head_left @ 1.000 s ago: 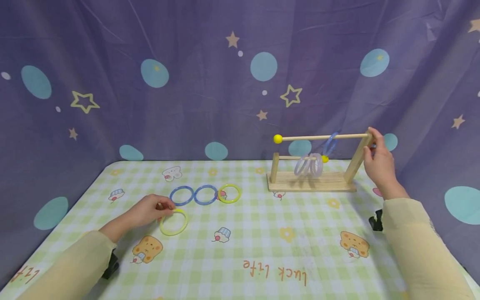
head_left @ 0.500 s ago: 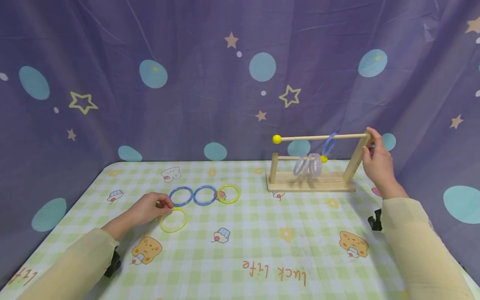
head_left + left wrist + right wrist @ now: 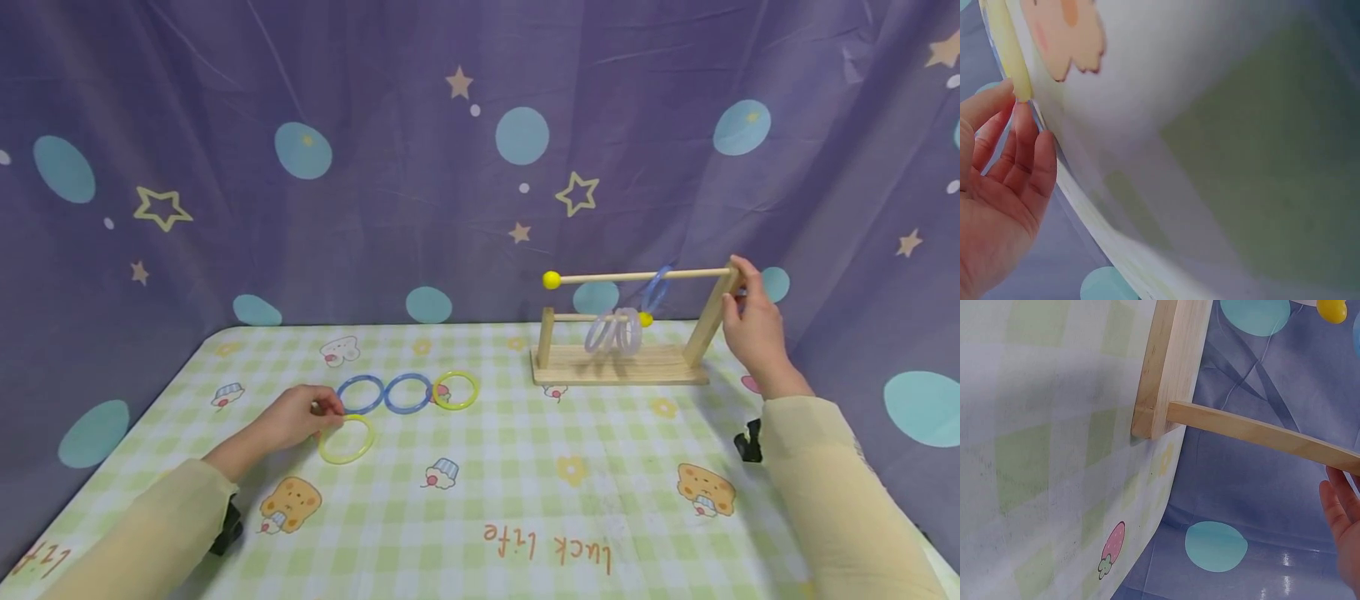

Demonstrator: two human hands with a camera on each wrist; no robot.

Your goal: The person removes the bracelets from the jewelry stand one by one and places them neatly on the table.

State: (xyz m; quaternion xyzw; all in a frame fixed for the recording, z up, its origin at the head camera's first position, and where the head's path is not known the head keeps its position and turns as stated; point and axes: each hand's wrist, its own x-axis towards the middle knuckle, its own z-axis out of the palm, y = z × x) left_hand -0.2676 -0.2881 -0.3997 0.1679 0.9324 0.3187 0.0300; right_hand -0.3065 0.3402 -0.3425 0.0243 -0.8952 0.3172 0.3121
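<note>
Fingers of our left hand (image 3: 296, 417) pinch the near yellow ring (image 3: 347, 439), which lies flat on the table (image 3: 480, 492) just in front of two blue rings (image 3: 384, 393) and another yellow ring (image 3: 455, 389). Our right hand (image 3: 753, 325) grips the tall post of the wooden rack (image 3: 618, 364) at its right end. One blue ring (image 3: 655, 289) hangs on the upper rod, pale rings (image 3: 615, 331) on the lower.
</note>
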